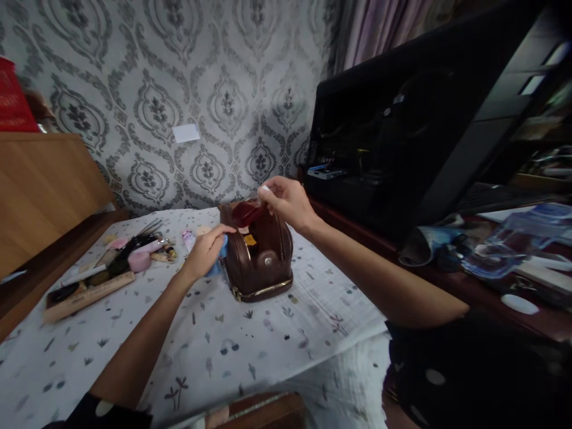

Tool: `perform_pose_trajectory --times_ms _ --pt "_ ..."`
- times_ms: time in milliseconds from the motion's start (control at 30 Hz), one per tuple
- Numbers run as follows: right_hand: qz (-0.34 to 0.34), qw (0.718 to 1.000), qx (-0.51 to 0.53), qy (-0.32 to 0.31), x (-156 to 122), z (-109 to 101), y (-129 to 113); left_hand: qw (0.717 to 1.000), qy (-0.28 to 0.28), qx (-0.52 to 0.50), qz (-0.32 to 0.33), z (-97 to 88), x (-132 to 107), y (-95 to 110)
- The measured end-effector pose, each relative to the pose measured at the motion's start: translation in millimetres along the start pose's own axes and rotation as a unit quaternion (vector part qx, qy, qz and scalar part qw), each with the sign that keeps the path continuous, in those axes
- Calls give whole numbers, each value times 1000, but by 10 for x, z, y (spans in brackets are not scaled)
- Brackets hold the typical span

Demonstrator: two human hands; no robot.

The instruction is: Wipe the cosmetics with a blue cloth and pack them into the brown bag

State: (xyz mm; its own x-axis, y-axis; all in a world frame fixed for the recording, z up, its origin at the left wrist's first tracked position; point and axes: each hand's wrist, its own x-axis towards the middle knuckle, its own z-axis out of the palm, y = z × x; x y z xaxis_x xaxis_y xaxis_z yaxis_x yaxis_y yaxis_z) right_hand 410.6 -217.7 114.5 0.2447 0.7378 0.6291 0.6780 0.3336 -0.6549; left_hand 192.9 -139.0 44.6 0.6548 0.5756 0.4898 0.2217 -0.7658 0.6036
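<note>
A brown leather case (259, 259) with a gold zip stands open on a white patterned cloth (214, 339). My right hand (288, 201) is above its top, fingers pinched on a dark red translucent piece (247, 213) that hangs over the opening. My left hand (206, 250) rests against the case's left side, closed on a blue cloth-like thing (220, 261). Something yellow (249, 239) shows inside the case.
Makeup items (134, 256) and a wooden ruler-like tray (84, 295) lie at the left on the cloth. A black computer case (402, 131) stands at the right on a dark desk with clutter (513, 256). A wooden headboard (40, 190) is at far left.
</note>
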Motion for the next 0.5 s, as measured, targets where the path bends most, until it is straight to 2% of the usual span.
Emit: perform_pose_trajectory --times_ms 67,133,200,333,500 --pt "2 986 -163 -25 81 12 -32 1000 24 -7 -4 37 -38 -21" --pt "11 947 -308 -89 152 70 -76 999 44 -24 -5 74 -64 -46" --pt "26 908 -389 -151 216 163 -104 998 55 -38 -4 102 -80 -65" --pt "52 878 -429 -208 350 370 -46 996 63 -63 -1 125 -100 -89" --pt "60 854 -451 -254 509 595 190 993 73 -87 -15 154 -135 -128"
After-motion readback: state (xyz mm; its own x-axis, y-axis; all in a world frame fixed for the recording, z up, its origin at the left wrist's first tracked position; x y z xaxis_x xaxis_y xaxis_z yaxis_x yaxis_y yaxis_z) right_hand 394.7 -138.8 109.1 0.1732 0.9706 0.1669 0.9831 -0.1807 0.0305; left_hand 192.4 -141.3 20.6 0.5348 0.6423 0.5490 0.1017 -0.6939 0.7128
